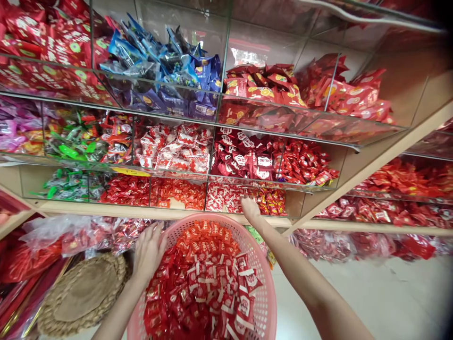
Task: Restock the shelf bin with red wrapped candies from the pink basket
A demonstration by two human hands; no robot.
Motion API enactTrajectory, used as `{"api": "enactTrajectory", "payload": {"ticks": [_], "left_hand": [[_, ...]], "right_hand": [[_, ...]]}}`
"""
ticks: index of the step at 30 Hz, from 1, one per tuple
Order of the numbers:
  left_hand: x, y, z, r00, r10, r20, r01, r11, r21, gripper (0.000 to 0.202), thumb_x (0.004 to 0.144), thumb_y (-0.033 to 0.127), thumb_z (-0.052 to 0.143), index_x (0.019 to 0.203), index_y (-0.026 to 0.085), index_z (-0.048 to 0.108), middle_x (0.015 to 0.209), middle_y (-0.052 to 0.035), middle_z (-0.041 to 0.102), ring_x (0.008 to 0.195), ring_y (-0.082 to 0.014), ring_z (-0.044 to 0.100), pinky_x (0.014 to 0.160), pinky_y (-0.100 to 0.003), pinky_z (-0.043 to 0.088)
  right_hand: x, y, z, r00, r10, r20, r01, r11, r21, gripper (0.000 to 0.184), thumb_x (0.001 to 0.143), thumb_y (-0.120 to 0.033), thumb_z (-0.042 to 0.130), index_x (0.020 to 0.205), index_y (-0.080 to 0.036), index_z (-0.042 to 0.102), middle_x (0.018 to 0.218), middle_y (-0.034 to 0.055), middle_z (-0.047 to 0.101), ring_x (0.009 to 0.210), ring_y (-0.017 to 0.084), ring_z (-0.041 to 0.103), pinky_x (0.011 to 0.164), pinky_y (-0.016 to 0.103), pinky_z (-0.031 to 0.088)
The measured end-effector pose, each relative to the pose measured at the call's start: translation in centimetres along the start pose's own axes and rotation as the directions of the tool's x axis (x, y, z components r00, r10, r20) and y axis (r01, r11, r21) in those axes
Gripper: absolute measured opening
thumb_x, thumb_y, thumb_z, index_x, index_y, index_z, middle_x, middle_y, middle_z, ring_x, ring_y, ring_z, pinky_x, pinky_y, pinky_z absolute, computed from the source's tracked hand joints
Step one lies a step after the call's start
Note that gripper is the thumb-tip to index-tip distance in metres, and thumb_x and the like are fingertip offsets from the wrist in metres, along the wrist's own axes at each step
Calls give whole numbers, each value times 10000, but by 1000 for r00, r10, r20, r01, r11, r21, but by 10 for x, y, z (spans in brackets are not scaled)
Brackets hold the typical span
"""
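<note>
The left hand [148, 252] rests at the rim of a pink basket [264, 302] full of red candy packets [198, 288], while the right hand [252, 211] touches wrapped sweets [226, 198] in a clear shelf bin [244, 182].

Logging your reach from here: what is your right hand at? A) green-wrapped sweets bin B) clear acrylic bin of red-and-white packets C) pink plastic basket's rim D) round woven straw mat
B. The right hand has its fingertips at the front edge of the clear acrylic bin of red-and-white packets.

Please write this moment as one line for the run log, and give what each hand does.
left hand: at pink plastic basket rim, above red packets | right hand: reaching to red-and-white packets in lower clear bin
</note>
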State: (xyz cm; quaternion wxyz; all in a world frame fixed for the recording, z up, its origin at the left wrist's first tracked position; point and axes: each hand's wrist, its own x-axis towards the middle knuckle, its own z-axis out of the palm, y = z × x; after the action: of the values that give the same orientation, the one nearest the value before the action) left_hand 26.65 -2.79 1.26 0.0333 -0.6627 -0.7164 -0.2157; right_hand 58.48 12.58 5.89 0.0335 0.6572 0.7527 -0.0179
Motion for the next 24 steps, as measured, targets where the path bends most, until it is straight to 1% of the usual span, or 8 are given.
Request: {"api": "enactTrajectory", "payload": {"ticks": [4, 6, 7, 9, 12, 14, 20, 24], "left_hand": [[-1, -1, 10, 993, -52, 111, 50, 999, 18, 549, 903, 393, 278, 1365, 106, 348, 1324, -162, 487, 1189, -266, 486, 963, -393, 415], [-2, 1, 11, 982, -45, 183, 41, 999, 25, 568, 909, 406, 252, 1388, 106, 304, 1333, -162, 487, 1174, -254, 511, 937, -369, 438], [-2, 3, 11, 975, -46, 217, 38, 998, 40, 571, 911, 410, 240, 1394, 111, 292, 1322, -161, 501, 1145, -252, 538, 911, -365, 455], [-2, 6, 8, 963, -55, 263, 34, 996, 85, 570, 912, 416, 229, 1397, 121, 288, 1284, -159, 539, 1070, -250, 591, 851, -360, 485], [-2, 8, 5, 959, -48, 280, 11, 991, 133, 556, 912, 411, 228, 1374, 120, 330, 1241, -158, 574, 1024, -240, 619, 817, -342, 497], [-2, 9, 5, 960, -38, 276, -3, 989, 148, 544, 912, 398, 228, 1357, 114, 356, 1228, -161, 582, 1027, -236, 618, 817, -335, 495], [-2, 8, 6, 958, -43, 284, -4, 986, 164, 542, 912, 382, 218, 1358, 105, 352, 1219, -177, 584, 975, -254, 638, 775, -358, 502], [-3, 5, 8, 963, -34, 267, -7, 989, 151, 539, 907, 389, 229, 1356, 119, 355, 1188, -164, 605, 941, -245, 647, 751, -346, 503]], "right_hand": [[-26, 8, -13, 997, -16, -73, 19, 999, 33, 279, 854, -10, 385, 1034, -103, 577, 1023, 177, 612, 892, 192, 618, 728, 243, 421], [-46, 11, -15, 990, -81, -119, 103, 975, 198, 213, 860, -64, 405, 914, -125, 602, 895, 120, 641, 793, 160, 609, 680, 225, 406], [-57, 12, -14, 983, -116, -143, 157, 931, 329, 191, 856, -99, 418, 853, -134, 606, 823, 90, 645, 731, 146, 595, 647, 220, 399], [-80, 10, -9, 975, -172, -144, 224, 755, 617, 169, 833, -169, 446, 774, -147, 603, 700, 41, 632, 614, 127, 553, 573, 215, 382], [-114, 1, 7, 966, -258, 1, 129, 486, 864, 157, 789, -260, 491, 740, -159, 601, 601, -5, 599, 509, 118, 508, 498, 218, 368], [-132, -6, 19, 942, -323, 89, 59, 422, 905, 149, 765, -273, 512, 716, -164, 602, 569, -21, 574, 487, 115, 494, 482, 220, 363], [-163, -14, 47, 881, -448, 153, 107, 504, 857, 154, 694, -109, 481, 667, -163, 623, 563, -37, 544, 518, 92, 439, 492, 194, 314], [-169, -18, 51, 874, -461, 152, 170, 583, 794, 209, 656, -57, 474, 664, -167, 652, 599, -31, 588, 566, 102, 472, 519, 190, 316]]}}
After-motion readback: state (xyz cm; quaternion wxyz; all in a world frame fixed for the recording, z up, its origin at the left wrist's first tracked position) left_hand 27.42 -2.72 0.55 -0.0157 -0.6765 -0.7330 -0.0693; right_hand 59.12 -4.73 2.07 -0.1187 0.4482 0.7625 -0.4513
